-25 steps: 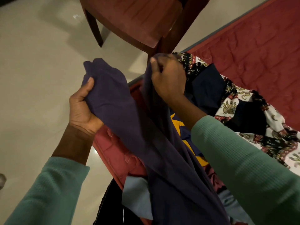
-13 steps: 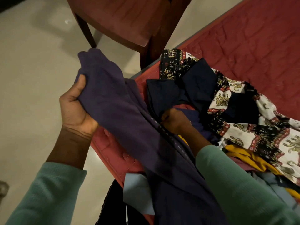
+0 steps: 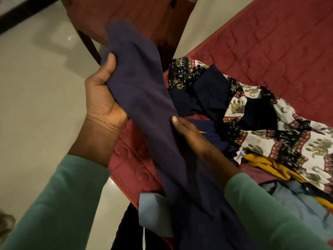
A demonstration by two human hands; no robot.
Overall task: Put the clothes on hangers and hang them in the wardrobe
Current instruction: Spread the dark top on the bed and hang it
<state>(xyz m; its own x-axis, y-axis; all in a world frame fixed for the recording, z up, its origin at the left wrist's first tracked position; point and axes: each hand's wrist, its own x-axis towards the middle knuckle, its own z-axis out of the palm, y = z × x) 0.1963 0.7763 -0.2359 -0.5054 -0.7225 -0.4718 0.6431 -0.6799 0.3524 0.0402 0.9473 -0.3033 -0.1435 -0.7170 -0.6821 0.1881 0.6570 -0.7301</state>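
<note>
Because a garment has to be pulled out to its full length before a hanger can go into it, we hold the long dark purple garment of soft cloth (image 3: 144,98) up off the heap and stretched on a slant between both hands. Our left hand (image 3: 102,101) is curled tight round its bunched upper end, thumb laid over the front. Our right hand (image 3: 189,134) is lower down the same piece, its thumb pressed on the near edge and its fingers gone behind the cloth, so we judge it a pinch that keeps the fabric taut. The garment's lower end runs down out of the bottom of the view. The other clothes lie heaped at the corner of the red quilted bed (image 3: 270,42), within easy reach for the next pick. Counting, we find two hands and one garment in them. The heap shows at least four more fabrics: one white-and-black elephant-print cloth (image 3: 288,141), one dark navy piece (image 3: 207,91), one mustard-yellow piece (image 3: 266,165) and one pale blue piece (image 3: 297,199). One reddish wooden chair (image 3: 126,15) stands on the pale floor (image 3: 36,87) just beyond. We see no hangers and no wardrobe, so by our reckoning the task is barely started.
</note>
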